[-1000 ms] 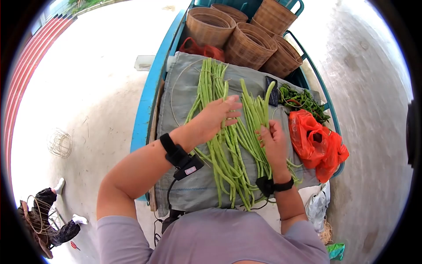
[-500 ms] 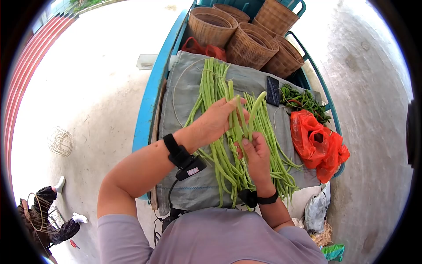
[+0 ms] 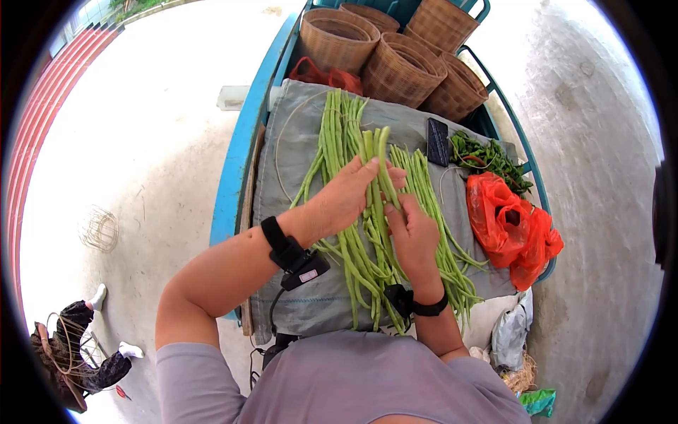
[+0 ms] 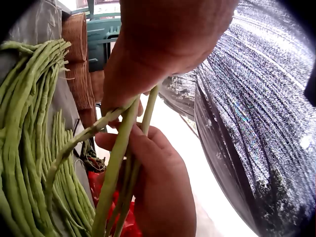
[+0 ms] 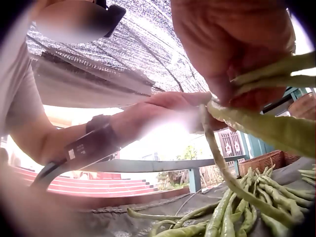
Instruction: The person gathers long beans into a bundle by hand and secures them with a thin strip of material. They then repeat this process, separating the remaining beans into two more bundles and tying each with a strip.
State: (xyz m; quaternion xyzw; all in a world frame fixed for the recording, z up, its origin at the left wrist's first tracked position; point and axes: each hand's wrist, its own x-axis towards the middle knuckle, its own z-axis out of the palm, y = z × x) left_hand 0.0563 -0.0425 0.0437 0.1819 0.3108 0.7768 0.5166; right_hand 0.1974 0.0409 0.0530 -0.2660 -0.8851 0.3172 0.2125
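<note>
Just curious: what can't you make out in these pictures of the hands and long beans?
How many long beans the left hand and right hand hold: head view, the fingers cover the grip.
What the orange bags hold: head view, the plastic hides it.
The dark flat thing: head view, too small to identify.
The rear baskets: head view, cut off by the top edge.

Left hand [image 3: 347, 192], right hand [image 3: 413, 239] close together, fingers curled

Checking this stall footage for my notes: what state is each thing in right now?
Left hand: grips a few long beans.
Right hand: holds those beans lower down.
Held beans: lifted, tips up.
Bean pile: lying loose on grey sack.
Left basket: looks empty.
Orange bags: crumpled.
</note>
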